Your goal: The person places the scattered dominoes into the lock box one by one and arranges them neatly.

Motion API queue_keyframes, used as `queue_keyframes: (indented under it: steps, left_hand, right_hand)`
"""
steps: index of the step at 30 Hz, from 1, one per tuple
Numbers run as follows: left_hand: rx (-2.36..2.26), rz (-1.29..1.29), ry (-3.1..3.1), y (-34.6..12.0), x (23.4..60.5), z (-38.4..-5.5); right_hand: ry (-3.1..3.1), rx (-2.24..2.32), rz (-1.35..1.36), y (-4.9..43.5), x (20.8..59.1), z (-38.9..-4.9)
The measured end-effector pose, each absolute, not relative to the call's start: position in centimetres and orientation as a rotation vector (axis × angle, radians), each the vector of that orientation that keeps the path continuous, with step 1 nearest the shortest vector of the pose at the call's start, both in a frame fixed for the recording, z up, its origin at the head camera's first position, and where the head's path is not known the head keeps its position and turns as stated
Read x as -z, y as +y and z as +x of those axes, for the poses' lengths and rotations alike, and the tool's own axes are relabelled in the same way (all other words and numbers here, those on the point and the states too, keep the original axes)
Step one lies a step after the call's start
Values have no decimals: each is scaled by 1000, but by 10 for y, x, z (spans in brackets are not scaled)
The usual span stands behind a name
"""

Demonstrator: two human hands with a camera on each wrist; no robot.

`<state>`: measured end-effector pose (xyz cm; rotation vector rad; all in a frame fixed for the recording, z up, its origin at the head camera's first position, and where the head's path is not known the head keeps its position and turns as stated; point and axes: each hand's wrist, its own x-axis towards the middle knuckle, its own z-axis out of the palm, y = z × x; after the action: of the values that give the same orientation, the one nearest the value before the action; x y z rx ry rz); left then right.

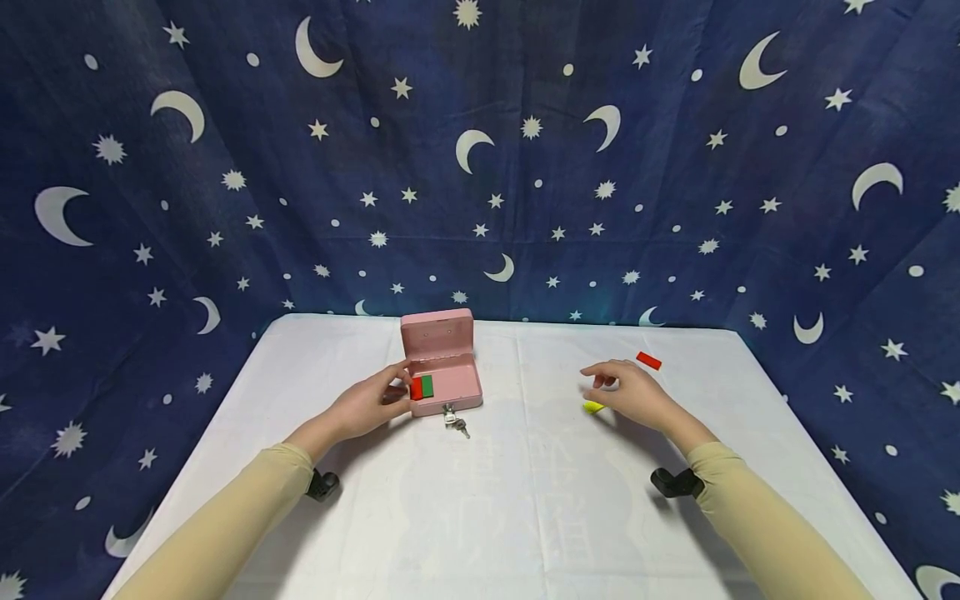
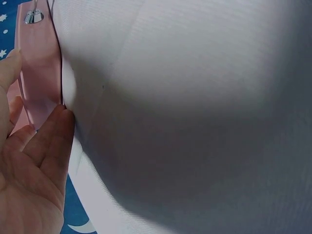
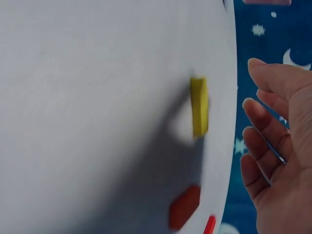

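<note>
A small pink cash box [image 1: 459, 390] stands with its lid up toward the back. Inside, at its left end, lie a red block [image 1: 416, 388] and a green block [image 1: 427, 386]. My left hand [image 1: 375, 404] holds the box's left end, thumb at the front corner and fingers at the rim. Over the table on the right hovers my right hand [image 1: 633, 392], its fingers loosely bent around nothing. A yellow block [image 3: 200, 108] lies just below it, partly covered in the head view. In the right wrist view, a dark red block [image 3: 185, 207] lies in my hand's shadow.
Keys [image 1: 460, 427] hang from the lock [image 1: 449, 412] at the box's front. Farther back on the right, a red block [image 1: 648, 360] lies on the white tablecloth [image 1: 510, 517]. A blue curtain [image 1: 525, 200] with moons and stars surrounds the table's back and sides.
</note>
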<state>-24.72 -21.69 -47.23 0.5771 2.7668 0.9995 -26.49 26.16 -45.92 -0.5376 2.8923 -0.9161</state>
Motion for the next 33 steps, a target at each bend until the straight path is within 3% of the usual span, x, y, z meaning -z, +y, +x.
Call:
queue_keyframes:
  steps: [15,33]
  left_hand:
    - [-990,579,2761,-217,472,-247]
    - [-990,564,2757,-215,472,-248]
  right_hand:
    - [2911,886,-326,332,464,-252]
    - [2741,904,-352,352,474,-248]
